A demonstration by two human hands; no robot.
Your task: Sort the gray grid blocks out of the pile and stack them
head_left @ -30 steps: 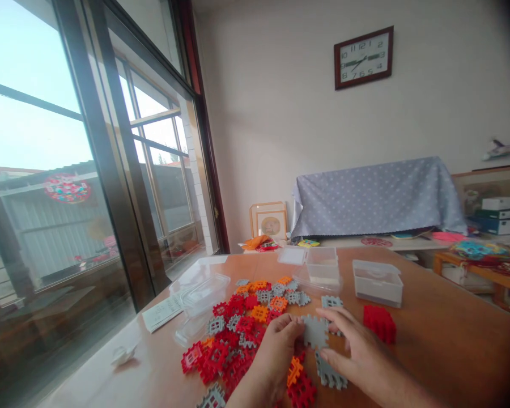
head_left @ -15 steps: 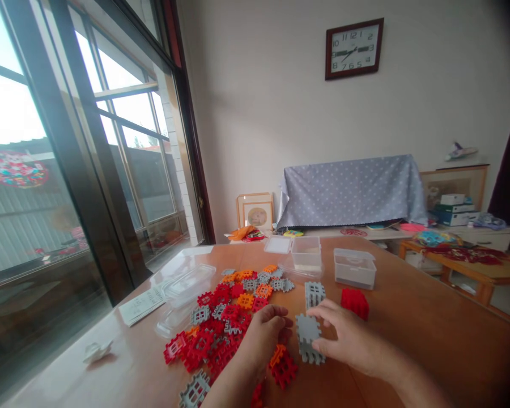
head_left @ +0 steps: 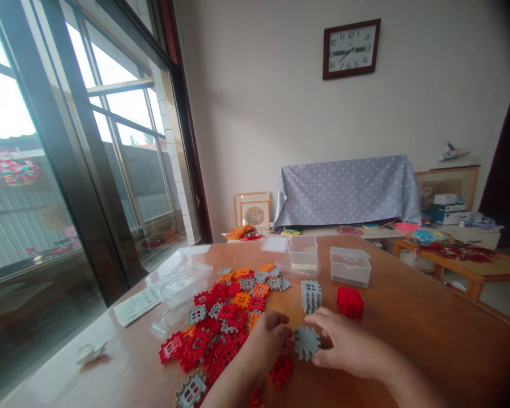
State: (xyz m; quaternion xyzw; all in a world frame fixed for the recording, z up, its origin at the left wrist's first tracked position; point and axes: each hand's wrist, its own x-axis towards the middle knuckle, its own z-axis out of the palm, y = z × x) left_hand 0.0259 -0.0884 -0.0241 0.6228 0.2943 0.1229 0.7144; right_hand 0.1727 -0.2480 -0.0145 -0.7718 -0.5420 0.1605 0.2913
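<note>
My right hand (head_left: 348, 347) is around a grey notched building tile (head_left: 307, 343), with its thumb at the near edge and its fingertips at the far edge. On the tile's left side is my left hand (head_left: 268, 339), fingers curled, the fingertips close to the tile's edge; what they hold, if anything, is hidden. Just beyond the right fingertips stands a stack of grey tiles (head_left: 311, 296). A stack of red tiles (head_left: 350, 302) stands farther right. A loose heap of red, grey and orange tiles (head_left: 227, 323) spreads left of and partly under my left arm.
Clear plastic boxes stand at the back: one lidded box (head_left: 351, 267) and one open box (head_left: 303, 253). Clear lids (head_left: 185, 284) lie left of the heap, by a written paper (head_left: 136, 306). A crumpled white piece (head_left: 90, 353) lies near the left. The wooden table (head_left: 416, 306) runs right.
The grey tile between my hands has come a little nearer, and the grey stack beyond shows more fully. The orange tile under my left hand is out of sight. The view has shifted slightly.
</note>
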